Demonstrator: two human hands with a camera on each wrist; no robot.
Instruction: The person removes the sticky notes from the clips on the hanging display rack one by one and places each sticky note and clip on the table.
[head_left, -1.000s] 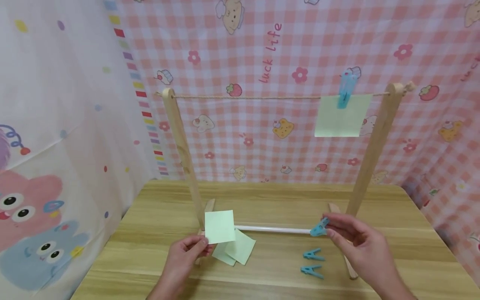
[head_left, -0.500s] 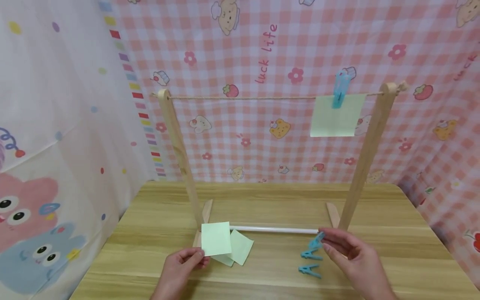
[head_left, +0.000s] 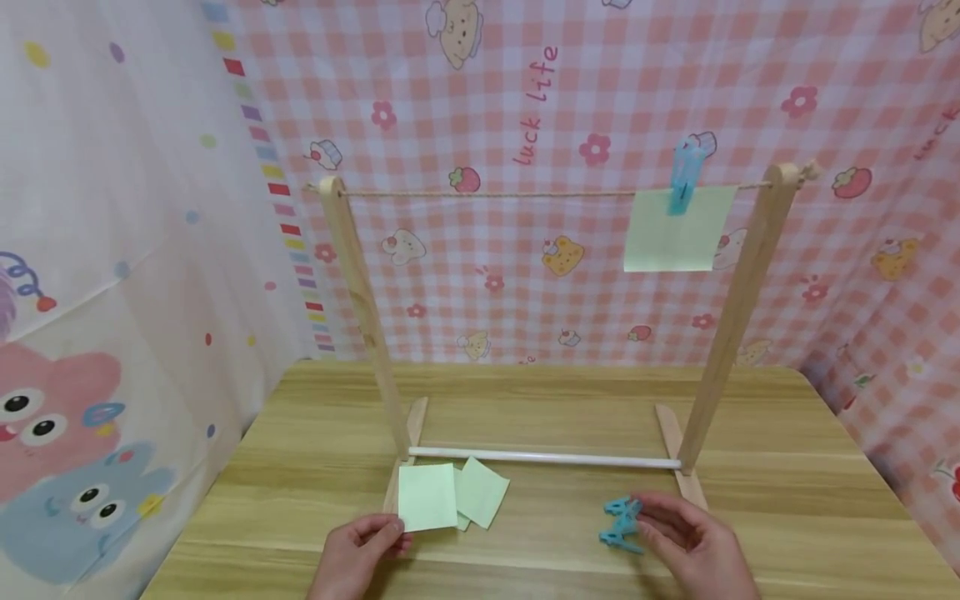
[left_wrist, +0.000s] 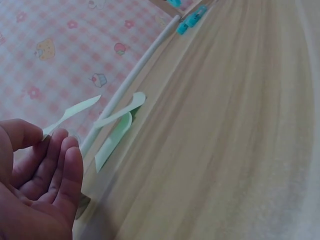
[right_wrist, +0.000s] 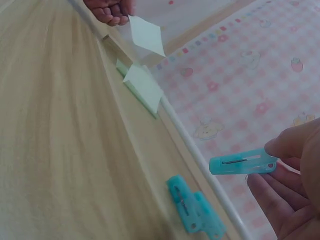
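Note:
My left hand [head_left: 360, 550] pinches a pale green sticky note [head_left: 427, 497] by its lower left corner, between thumb and fingers. The note is held above the table, as the left wrist view shows. Two more green notes [head_left: 483, 493] lie overlapping just to its right. My right hand [head_left: 693, 542] pinches a blue clothespin [right_wrist: 242, 162] by its handle end, above the table. In the head view this clothespin overlaps two other blue clothespins [right_wrist: 185, 205] that lie on the wood. Another clothespin [head_left: 683, 177] fastens a green note [head_left: 678, 231] to the string.
A wooden frame stands on the table [head_left: 555, 537], with a left post [head_left: 363, 317], a right post [head_left: 738, 325] and a string [head_left: 487, 195] between their tops. A white rod [head_left: 547, 457] joins the posts low down. Patterned cloth [head_left: 517, 100] hangs behind.
Both hands have come down and nearer to me, the left with its note, the right with its clothespin. The hung note stays clipped, and the loose notes and clothespins have not moved.

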